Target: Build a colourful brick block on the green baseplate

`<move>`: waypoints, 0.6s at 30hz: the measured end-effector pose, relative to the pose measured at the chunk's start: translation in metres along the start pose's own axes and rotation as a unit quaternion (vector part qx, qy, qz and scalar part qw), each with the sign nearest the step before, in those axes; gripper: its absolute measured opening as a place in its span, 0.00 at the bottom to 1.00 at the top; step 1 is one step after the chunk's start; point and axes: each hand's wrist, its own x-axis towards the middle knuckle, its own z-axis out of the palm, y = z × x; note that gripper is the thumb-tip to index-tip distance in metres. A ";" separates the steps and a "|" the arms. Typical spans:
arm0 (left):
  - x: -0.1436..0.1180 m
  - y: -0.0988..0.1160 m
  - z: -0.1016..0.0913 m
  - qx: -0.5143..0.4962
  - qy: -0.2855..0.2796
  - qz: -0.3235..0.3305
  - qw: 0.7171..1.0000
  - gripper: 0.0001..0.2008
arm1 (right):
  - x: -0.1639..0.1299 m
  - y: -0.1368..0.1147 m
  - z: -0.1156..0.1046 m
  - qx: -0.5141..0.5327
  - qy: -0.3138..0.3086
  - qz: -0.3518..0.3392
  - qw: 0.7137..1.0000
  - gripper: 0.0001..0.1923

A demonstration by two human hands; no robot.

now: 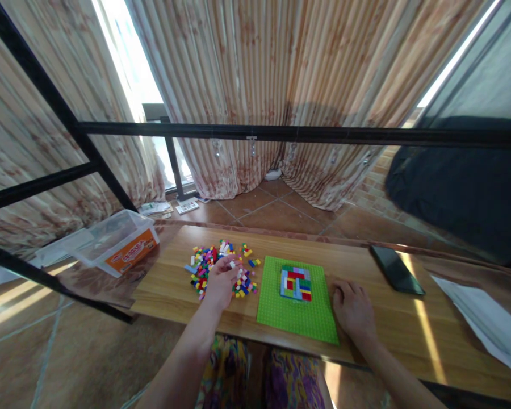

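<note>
My left hand [220, 282] is over a pile of small multicoloured toy building bricks [202, 267] left of centre on the table. Its fingers are a little apart among the bricks, with white bricks showing by the fingertips; no brick is clearly in its grasp. A square green baseplate [272, 307] lies right of the pile. On it sits a flat, roughly square patch of joined bricks [296, 283] in red, blue, light blue, green, white and yellow. My right hand [354, 311] rests on the table beside the baseplate's right edge, fingers curled in, nothing visible in them.
The wooden table [166, 284] carries a dark phone [396, 270] at the right, with white paper [485, 318] beyond it. A clear plastic bin [111, 238] with an orange label stands off the table's left end. A black metal rail [255, 132] crosses before the curtains [247, 68].
</note>
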 end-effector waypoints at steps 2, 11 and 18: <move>0.003 0.000 -0.002 0.016 0.019 0.015 1.000 0.23 | 0.000 0.000 0.000 0.000 0.004 0.002 1.000 0.09; 0.041 -0.009 -0.006 0.176 0.080 0.093 0.977 0.16 | 0.000 0.000 0.000 -0.006 -0.003 0.004 1.000 0.09; 0.052 -0.008 -0.008 0.222 0.088 0.104 0.966 0.13 | 0.001 -0.002 -0.001 -0.003 -0.008 0.009 1.000 0.10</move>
